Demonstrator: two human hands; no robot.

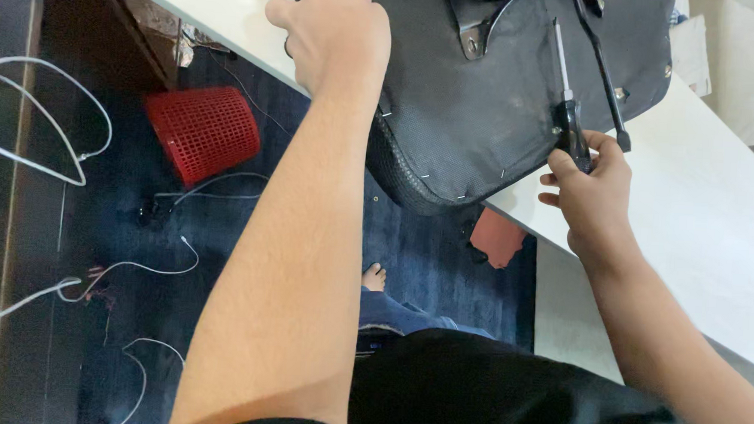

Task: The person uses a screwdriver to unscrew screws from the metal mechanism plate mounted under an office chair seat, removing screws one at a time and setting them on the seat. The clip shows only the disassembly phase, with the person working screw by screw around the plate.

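Just one screwdriver (pixel 569 110), one seat pad (pixel 504 81), two hands.

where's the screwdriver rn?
Head view, right side: the screwdriver is in the right hand, shaft pointing up across the upturned black seat base.

Chair seat (pixel 486 97) top beyond frame

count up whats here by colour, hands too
Black: 2, the chair seat and the screwdriver
Red: 1, the mesh basket
White: 1, the table
Hands: 2, left hand on the seat, right hand gripping the screwdriver
Total: 6
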